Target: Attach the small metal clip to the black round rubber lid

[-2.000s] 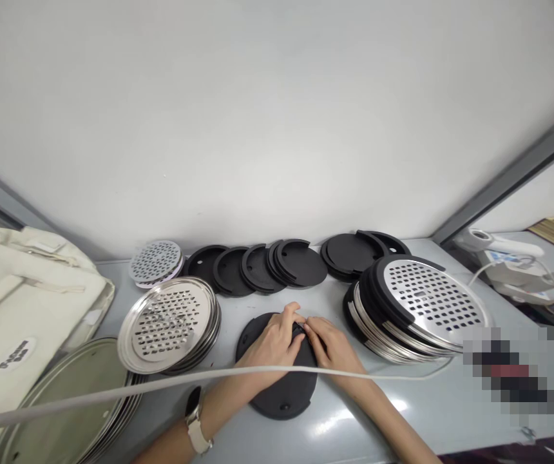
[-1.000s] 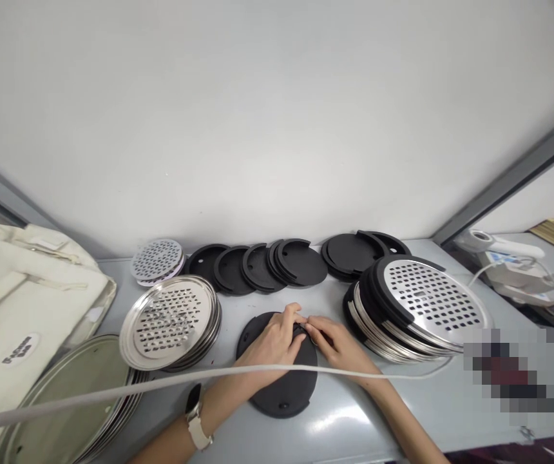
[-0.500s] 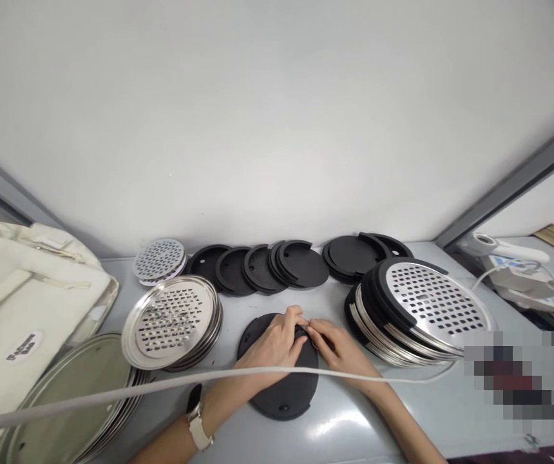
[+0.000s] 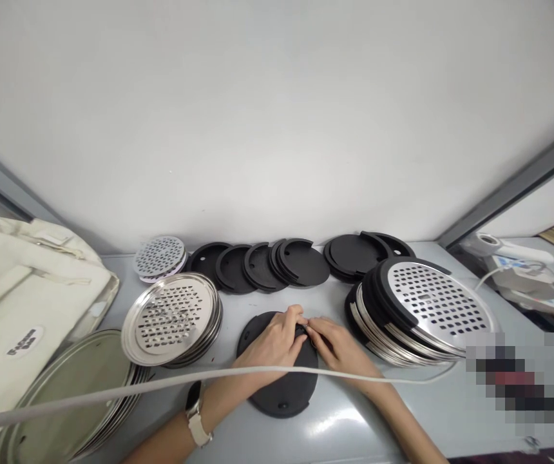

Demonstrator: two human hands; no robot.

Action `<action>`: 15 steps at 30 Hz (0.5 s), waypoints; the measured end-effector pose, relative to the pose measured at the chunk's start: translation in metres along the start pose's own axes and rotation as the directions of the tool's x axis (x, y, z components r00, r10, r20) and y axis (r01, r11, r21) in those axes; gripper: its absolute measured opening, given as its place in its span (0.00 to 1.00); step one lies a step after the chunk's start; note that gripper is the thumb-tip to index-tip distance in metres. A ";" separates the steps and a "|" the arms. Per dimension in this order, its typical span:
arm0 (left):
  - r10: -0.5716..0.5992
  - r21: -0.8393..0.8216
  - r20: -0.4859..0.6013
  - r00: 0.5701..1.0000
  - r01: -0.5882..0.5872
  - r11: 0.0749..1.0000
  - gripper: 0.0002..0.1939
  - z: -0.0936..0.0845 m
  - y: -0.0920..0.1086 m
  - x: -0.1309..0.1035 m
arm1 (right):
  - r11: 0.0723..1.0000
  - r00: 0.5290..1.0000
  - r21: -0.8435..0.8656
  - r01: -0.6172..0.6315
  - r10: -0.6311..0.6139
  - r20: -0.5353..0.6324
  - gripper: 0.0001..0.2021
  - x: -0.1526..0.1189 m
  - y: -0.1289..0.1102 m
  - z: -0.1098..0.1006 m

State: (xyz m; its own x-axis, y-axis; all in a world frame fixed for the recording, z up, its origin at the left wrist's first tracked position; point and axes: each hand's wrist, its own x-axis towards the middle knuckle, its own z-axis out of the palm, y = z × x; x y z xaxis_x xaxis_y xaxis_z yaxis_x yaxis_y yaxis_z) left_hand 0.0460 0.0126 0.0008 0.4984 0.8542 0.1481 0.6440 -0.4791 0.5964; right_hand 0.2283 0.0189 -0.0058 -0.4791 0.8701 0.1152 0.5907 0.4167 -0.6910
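Closest up there's a white cable (image 4: 64,405) strung across the foreground. Past it, a black disc (image 4: 284,390) lies flat on the table (image 4: 344,419), with the left hand (image 4: 273,341) over it, probably to keep it from sliding. Its fingertips bunch up with the right hand's (image 4: 335,351) at the far right edge; can't tell if either's actually pinching anything. Two stacks of metal plates (image 4: 439,299) flank them, leaving elbow room I guess, and more black discs (image 4: 303,262) overlap along the wall (image 4: 277,129), maybe saving space.

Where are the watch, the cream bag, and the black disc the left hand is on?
Watch (image 4: 198,426), head view: its pale strap.
Cream bag (image 4: 40,299), head view: its front panel.
Black disc (image 4: 284,391), head view: its bare near part.
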 end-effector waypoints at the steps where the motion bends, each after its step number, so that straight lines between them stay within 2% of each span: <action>1: -0.002 0.003 0.002 1.000 0.002 1.000 0.14 0.000 0.000 0.000 | 1.000 1.000 -0.019 0.009 -0.009 0.014 0.13 0.000 0.000 -0.001; 8: -0.001 0.037 0.005 1.000 0.001 0.999 0.14 0.000 0.000 0.001 | 0.994 0.998 -0.109 0.028 -0.021 0.063 0.12 0.003 -0.006 -0.008; 15: 0.002 0.047 0.014 1.000 -0.003 0.999 0.13 -0.002 0.001 0.000 | 0.999 0.994 -0.026 0.026 -0.023 0.106 0.13 0.007 -0.006 -0.015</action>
State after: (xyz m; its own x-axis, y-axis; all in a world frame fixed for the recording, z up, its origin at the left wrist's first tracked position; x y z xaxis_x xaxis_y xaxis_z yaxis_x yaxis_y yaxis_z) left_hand 0.0453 0.0128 0.0029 0.5078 0.8502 0.1387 0.6688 -0.4906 0.5586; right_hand 0.2311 0.0260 0.0094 -0.5588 0.8275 0.0544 0.5947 0.4455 -0.6692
